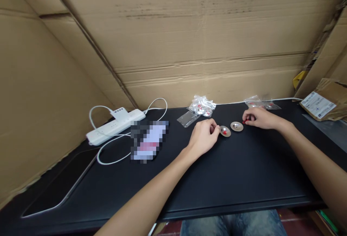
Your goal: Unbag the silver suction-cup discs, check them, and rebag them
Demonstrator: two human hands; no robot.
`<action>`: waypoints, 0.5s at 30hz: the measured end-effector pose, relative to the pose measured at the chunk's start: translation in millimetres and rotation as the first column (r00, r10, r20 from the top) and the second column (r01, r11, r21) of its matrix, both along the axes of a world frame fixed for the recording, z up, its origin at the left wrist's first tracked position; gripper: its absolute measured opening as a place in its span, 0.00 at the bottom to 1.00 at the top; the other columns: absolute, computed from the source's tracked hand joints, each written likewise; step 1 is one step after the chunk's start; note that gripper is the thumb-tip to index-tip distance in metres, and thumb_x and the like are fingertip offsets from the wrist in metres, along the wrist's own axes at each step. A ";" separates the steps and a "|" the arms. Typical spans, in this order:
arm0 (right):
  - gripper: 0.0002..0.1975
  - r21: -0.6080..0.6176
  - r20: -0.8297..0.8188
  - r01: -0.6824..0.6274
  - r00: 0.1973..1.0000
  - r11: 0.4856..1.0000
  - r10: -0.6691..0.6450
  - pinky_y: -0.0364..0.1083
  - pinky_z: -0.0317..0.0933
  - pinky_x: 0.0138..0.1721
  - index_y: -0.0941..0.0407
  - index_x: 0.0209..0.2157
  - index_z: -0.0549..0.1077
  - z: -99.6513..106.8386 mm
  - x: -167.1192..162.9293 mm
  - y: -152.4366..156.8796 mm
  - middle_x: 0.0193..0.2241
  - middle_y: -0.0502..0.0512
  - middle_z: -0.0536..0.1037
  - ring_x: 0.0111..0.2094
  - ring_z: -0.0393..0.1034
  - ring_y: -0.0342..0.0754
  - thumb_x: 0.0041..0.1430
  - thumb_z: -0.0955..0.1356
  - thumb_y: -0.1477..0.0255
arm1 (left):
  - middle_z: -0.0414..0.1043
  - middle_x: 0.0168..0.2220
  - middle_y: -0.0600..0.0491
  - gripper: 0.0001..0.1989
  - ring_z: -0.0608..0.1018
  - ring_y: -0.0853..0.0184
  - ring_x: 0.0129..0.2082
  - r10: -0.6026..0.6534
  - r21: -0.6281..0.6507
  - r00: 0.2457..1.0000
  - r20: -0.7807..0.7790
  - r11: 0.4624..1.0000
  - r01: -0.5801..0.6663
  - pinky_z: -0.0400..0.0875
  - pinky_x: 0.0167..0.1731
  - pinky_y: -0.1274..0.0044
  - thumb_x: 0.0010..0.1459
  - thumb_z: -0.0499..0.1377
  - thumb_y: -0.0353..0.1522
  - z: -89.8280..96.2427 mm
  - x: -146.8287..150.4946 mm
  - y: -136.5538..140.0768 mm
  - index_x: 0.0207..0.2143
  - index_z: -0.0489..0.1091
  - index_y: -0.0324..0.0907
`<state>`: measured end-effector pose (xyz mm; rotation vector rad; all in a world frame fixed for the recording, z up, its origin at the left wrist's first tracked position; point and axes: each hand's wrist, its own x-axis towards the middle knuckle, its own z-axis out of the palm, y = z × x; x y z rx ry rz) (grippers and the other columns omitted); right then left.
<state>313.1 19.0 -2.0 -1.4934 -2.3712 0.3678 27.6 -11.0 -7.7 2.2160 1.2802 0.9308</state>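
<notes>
Two small round domed metal discs, much like finger cymbals, are side by side on the black table (230, 171). My left hand (203, 134) is closed, its thumb and fingertips at the rim of the left disc (225, 131), which has a red bit at its centre. The right disc (236, 126) has a dark spot in its middle and lies between my hands, touched by neither. Just right of it, my right hand (257, 117) pinches a thin red cord (245, 121). Whether that cord joins a disc cannot be made out.
Behind the hands are clear plastic bags (202, 106) with red and metal bits, and another bag (261, 103). A white power strip (116, 125), cables and a pixelated phone-like object (150, 140) lie left. A labelled brown package (325, 100) sits right. Cardboard walls (203, 40) enclose the table.
</notes>
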 end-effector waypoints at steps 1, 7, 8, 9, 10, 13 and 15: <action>0.04 -0.031 -0.005 0.002 1.000 1.000 -0.002 0.44 0.61 0.29 0.57 0.29 0.76 -1.6 0.3 0.7 0.26 0.53 0.77 0.26 0.69 0.46 0.52 0.68 0.78 | 0.72 0.24 0.53 0.08 0.73 0.67 0.24 0.002 0.001 1.000 -0.006 1.000 -0.002 0.62 0.26 0.76 0.58 0.57 0.33 0.7 0.5 -0.7 0.27 0.73 0.42; 0.05 -0.105 -0.177 0.001 0.984 0.994 -0.020 0.44 0.61 0.29 0.57 0.32 0.71 1.3 -20.7 -6.5 0.27 0.55 0.76 0.28 0.70 0.47 0.60 0.64 0.72 | 0.72 0.24 0.54 0.09 0.72 0.68 0.25 0.015 0.029 1.000 -0.019 0.999 -0.015 0.63 0.27 0.76 0.59 0.55 0.32 3.1 0.6 -2.9 0.28 0.72 0.41; 0.05 -0.107 -0.211 -0.026 0.978 0.994 0.003 0.44 0.61 0.31 0.57 0.33 0.72 2.7 -26.5 -9.2 0.29 0.55 0.77 0.29 0.71 0.47 0.60 0.64 0.72 | 0.72 0.24 0.54 0.09 0.72 0.68 0.25 0.018 0.033 1.000 -0.020 0.999 -0.018 0.63 0.28 0.76 0.59 0.55 0.32 2.6 0.2 -2.4 0.27 0.72 0.41; 0.05 -0.095 -0.205 -0.047 0.978 0.994 0.027 0.44 0.61 0.32 0.56 0.33 0.72 3.9 -32.3 -12.1 0.29 0.55 0.76 0.30 0.71 0.47 0.60 0.65 0.72 | 0.72 0.24 0.54 0.09 0.72 0.68 0.25 0.019 0.036 1.000 -0.021 0.999 -0.019 0.63 0.28 0.76 0.59 0.55 0.32 1.9 -0.1 -1.8 0.27 0.72 0.41; 0.04 -0.060 -0.169 -0.058 0.985 0.997 0.047 0.45 0.61 0.33 0.56 0.31 0.72 4.7 -37.9 -15.1 0.30 0.55 0.76 0.30 0.70 0.47 0.59 0.65 0.73 | 0.72 0.24 0.54 0.09 0.72 0.68 0.25 0.020 0.038 1.000 -0.020 0.999 -0.019 0.63 0.28 0.76 0.59 0.55 0.32 1.0 -0.5 -1.1 0.27 0.72 0.41; 0.06 0.029 -0.056 -0.052 0.997 0.998 0.054 0.45 0.60 0.33 0.56 0.27 0.71 4.3 -50.7 -22.2 0.30 0.55 0.74 0.30 0.68 0.46 0.57 0.66 0.77 | 0.72 0.25 0.54 0.09 0.72 0.68 0.25 0.010 0.050 1.000 -0.021 0.999 -0.009 0.63 0.28 0.76 0.59 0.55 0.32 -1.3 -1.2 0.3 0.27 0.71 0.41; 0.06 0.039 -0.070 -0.034 0.997 0.999 0.037 0.44 0.59 0.31 0.56 0.28 0.70 2.0 -54.7 -23.8 0.28 0.54 0.74 0.28 0.67 0.46 0.56 0.65 0.80 | 0.72 0.25 0.54 0.09 0.72 0.68 0.25 0.006 0.061 1.000 -0.020 0.998 -0.005 0.63 0.28 0.76 0.60 0.55 0.31 -1.3 -1.4 0.0 0.27 0.71 0.41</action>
